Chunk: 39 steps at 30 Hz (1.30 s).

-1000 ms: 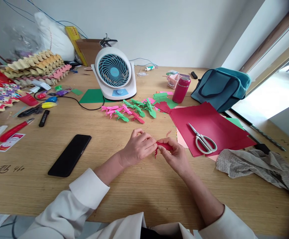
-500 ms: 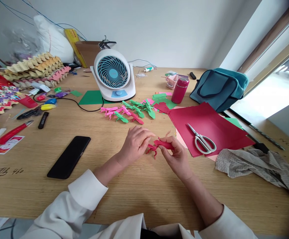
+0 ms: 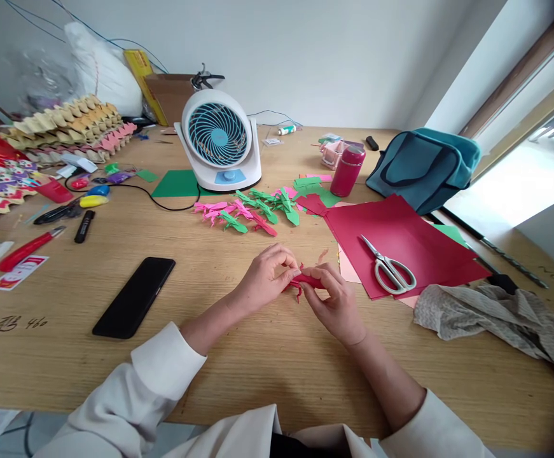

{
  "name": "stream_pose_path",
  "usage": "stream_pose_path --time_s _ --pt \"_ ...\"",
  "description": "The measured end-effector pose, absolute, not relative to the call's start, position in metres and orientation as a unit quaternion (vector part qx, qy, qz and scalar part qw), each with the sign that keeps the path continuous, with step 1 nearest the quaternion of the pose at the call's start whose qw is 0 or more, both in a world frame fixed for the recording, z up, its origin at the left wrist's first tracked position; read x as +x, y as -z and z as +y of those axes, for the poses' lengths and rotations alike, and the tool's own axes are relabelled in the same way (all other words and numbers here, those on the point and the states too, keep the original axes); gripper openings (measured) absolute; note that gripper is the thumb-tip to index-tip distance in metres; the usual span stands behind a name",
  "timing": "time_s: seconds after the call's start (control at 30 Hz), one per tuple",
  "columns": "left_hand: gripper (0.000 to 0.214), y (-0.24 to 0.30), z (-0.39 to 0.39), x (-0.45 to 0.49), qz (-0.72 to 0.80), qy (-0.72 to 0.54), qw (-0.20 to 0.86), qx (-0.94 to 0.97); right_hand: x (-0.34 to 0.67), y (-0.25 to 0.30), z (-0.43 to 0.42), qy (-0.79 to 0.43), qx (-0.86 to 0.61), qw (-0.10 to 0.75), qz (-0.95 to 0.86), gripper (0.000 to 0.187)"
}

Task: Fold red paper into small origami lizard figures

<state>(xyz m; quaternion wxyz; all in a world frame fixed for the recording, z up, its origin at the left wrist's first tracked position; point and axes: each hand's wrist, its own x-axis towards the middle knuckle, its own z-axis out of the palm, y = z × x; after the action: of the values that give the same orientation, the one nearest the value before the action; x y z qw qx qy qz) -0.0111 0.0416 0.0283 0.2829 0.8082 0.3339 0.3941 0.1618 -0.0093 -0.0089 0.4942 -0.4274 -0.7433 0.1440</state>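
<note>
Between my hands is a red folded-paper insect [image 3: 309, 280] with thin bent legs, held just above the table. My left hand [image 3: 273, 272] pinches its left end between thumb and forefinger. My right hand [image 3: 338, 300] is closed on its broader right end, and the fingers hide part of the paper. Beyond my hands lies a group of finished paper insects in pink [image 3: 212, 208], green [image 3: 263, 207] and red. To the right, white-handled scissors [image 3: 391, 270] rest on red paper sheets [image 3: 353, 245].
A black phone [image 3: 134, 298] lies left of my forearm. Behind stand a white fan [image 3: 219, 140], a red flask [image 3: 348, 170] and a teal bag [image 3: 422, 166]. A grey cloth [image 3: 477, 315] is crumpled at right. Red pliers-like cutters [image 3: 26, 251] and a black marker [image 3: 84, 226] lie at left.
My left hand's thumb and forefinger have come down onto the red paper insect and now pinch it. My right hand keeps its hold, its fingers slightly shifted.
</note>
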Motion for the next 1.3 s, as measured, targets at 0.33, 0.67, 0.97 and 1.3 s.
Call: stream_pose_path --time_s 0.33,0.67,0.97,1.3 --pt "0.016 -0.014 0.054 -0.017 0.315 -0.311 0.242 0.863 0.173 0.003 -0.003 -0.107 -0.465 0.495 -0.726 0.018" --pt "0.013 0.003 0.057 -0.019 0.340 -0.156 0.171 0.911 0.176 0.006 0.002 -0.176 -0.482 0.479 -0.713 0.020" --pt "0.013 0.001 0.062 -0.023 0.350 -0.258 0.200 0.878 0.177 0.004 0.003 -0.189 -0.512 0.479 -0.687 0.016" --pt "0.014 -0.007 0.062 -0.026 0.342 -0.358 0.250 0.832 0.178 0.003 0.003 -0.190 -0.506 0.483 -0.689 0.014"
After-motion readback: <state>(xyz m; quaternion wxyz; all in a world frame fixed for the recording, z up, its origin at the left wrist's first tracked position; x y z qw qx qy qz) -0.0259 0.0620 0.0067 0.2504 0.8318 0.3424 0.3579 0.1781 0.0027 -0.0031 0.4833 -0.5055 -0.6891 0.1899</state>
